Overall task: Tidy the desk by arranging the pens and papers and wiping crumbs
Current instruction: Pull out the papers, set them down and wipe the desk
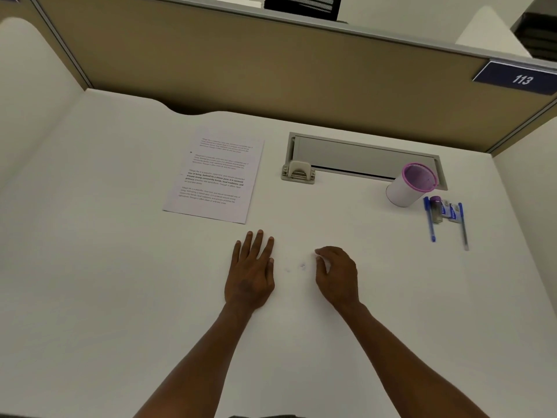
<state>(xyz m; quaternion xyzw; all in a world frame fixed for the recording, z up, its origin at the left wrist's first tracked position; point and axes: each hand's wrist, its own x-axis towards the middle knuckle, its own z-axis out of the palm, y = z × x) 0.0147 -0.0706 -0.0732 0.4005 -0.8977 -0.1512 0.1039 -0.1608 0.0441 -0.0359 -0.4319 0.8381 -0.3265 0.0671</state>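
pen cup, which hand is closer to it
Right. The right hand sits near and left of the pen cup; the left hand lies flat farther left, beyond the crumbs.

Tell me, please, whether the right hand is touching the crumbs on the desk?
Apart. The head view shows bare desk between the right hand and the crumbs lying left of it.

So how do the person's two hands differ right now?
The left hand lies flat on the white desk with fingers straight and spread; the right hand is curled, fingertips drawn in. The left points away from the person, the right turns inward toward the small white crumbs. Both are bare and flank the crumbs.
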